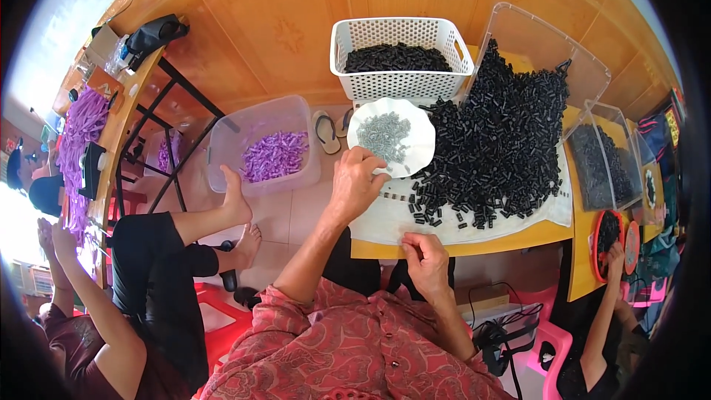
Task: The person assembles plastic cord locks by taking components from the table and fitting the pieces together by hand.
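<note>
My left hand [357, 181] is at the near rim of a white scalloped plate [424, 137], thumb and fingers drawn together. Whatever is between those fingertips is too small to make out. On the plate lies a heap of small silvery-grey pieces [384, 135]. At the table's front edge is my right hand [427, 265], fingers curled and thumb against the index finger; its contents, if any, are hidden. To the right of the plate, a large pile of short black tubular pieces [496, 155] spreads over a white cloth [392, 222].
Behind the plate stands a white perforated basket [404, 85] of black pieces. A clear bin [541, 48] lies tipped behind the pile. A clear tub [222, 152] with purple pieces sits on the floor at left. Co-workers sit at both sides, one hand [615, 259] at a red tray.
</note>
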